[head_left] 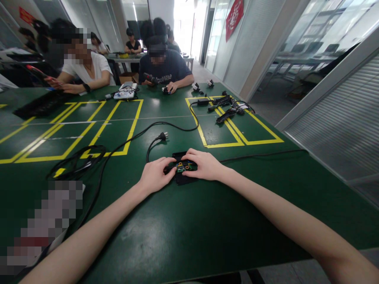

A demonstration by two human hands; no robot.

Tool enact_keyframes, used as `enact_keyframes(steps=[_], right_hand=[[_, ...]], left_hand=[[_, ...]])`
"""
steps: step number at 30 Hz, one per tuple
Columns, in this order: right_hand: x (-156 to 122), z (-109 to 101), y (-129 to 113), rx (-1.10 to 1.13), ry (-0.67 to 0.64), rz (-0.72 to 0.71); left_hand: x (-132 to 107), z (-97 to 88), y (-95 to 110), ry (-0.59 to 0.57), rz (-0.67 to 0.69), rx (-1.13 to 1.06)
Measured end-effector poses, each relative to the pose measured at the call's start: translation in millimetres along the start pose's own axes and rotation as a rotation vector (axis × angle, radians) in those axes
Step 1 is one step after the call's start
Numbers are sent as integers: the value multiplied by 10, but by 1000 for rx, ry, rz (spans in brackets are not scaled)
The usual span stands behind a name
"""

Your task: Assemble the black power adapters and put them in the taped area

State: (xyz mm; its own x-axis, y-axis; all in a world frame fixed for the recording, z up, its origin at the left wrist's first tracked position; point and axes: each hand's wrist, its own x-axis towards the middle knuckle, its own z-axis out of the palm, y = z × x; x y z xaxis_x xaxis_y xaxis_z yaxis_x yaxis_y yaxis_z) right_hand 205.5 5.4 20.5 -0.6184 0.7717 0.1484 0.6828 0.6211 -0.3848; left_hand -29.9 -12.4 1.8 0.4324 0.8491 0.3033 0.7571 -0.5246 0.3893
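Tabletop: a glossy dark-green table (166, 244), marked with yellow tape rectangles (225, 145).
Room: a bright room with glass partitions and slatted blinds (340, 138) on the right, and a red banner (234, 17) above; a person in a dark printed shirt (166, 67) and a person in a white shirt (99, 65) sit across the table.
Hands: the left hand (156, 173) and right hand (204, 163) are a little apart, each clasping one end of the casing between thumb and fingers.
Opened casing: a black plastic casing (185, 180) with a green circuit board (181, 168), near the table's middle.
Around it: a black two-pin plug (162, 136) just beyond the left hand; a coiled black cable (84, 169) farther left; jumbled black parts (225, 115) ahead to the right.
Edges: the table's near edge lies well below the hands; green surface stretches between the forearms.
Hard to see: fingers cover both casing ends; the object at lower left (47, 221) is pixelated and partly behind the left forearm.
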Motion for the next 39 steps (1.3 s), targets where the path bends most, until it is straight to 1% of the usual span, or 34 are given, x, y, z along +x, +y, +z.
enact_keyframes(steps=[11,15,19,22,28,32,39], right_hand=[[0,46,1,-18,30,32],[9,33,-43,-17,27,84],[8,15,-96,-24,14,132],[2,28,-106,-28,19,130],[-11,99,-75,-48,95,103],[-27,115,-104,-75,99,124],[-37,93,-162,-100,68,133]], left_hand=[[6,-4,-33,14,36,23],[-2,6,-37,-5,16,61],[-18,15,-33,8,21,96],[-23,12,-7,-8,-5,147],[-5,-18,64,-91,-66,225],[-1,-15,58,-84,-73,206],[0,4,28,-54,-51,194]])
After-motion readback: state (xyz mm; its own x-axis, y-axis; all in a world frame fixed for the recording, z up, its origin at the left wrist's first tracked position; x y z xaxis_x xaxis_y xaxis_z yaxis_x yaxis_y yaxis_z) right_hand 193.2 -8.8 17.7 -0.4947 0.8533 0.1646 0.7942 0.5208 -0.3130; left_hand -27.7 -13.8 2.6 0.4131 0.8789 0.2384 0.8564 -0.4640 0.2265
